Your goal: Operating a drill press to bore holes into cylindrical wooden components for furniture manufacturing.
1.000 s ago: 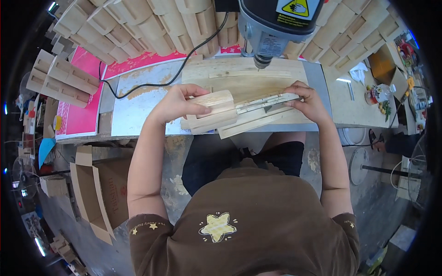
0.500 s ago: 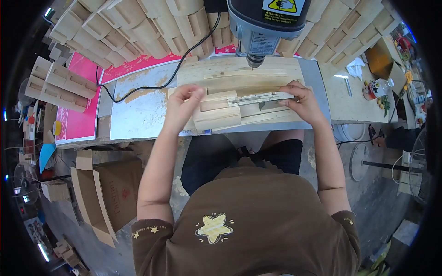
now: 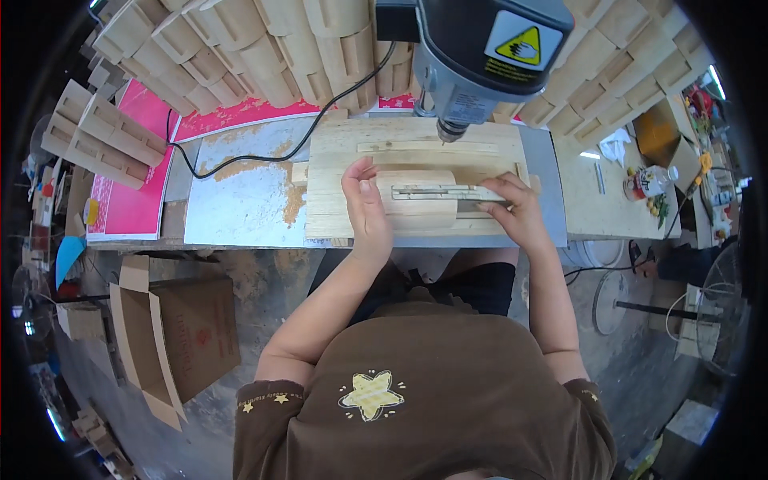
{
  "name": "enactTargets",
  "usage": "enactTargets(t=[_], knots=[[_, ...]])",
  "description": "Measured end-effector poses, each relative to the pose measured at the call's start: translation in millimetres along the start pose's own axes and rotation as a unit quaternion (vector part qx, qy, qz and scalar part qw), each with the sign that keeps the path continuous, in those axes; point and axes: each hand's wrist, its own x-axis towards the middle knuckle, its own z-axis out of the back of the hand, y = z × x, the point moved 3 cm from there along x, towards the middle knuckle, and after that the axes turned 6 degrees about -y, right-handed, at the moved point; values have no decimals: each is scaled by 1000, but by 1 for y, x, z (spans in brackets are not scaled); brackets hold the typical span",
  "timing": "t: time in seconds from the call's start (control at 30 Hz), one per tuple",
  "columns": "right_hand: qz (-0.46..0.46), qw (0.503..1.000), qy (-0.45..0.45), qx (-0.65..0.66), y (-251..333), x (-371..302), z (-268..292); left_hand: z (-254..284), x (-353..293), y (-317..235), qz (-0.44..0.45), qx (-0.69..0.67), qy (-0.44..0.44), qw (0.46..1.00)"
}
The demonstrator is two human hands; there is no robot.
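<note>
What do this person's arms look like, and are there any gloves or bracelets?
No gloves or bracelets show: the left grip and the right grip are bare. The left sleeve is short and brown, with pale yellow stars near its hem. The right sleeve is short and brown too.

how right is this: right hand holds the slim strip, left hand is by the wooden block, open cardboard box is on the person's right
One thing is wrong: in the head view, the open cardboard box is on the person's left. The right hand does hold the slim strip, and the left hand is by the wooden block.
</note>
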Motion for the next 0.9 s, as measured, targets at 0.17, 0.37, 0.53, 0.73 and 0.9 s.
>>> enactTargets(t=[0.17, 0.37, 0.53, 0.73, 0.9], knots=[[36, 995, -57, -72, -10, -9, 13, 21, -13, -8, -46, 45, 43, 997], [11, 992, -77, -95, -25, 15, 19, 8, -21, 14, -179, 268, 150, 935], [22, 992, -103, -76, -32, 43, 3, 8, 6, 35, -158, 293, 125, 935], [37, 991, -90, -91, -22, 46, -4, 16, 23, 49, -149, 357, 128, 913], [74, 984, -140, 83, -1, 66, 30, 20, 28, 51, -139, 357, 167, 908]])
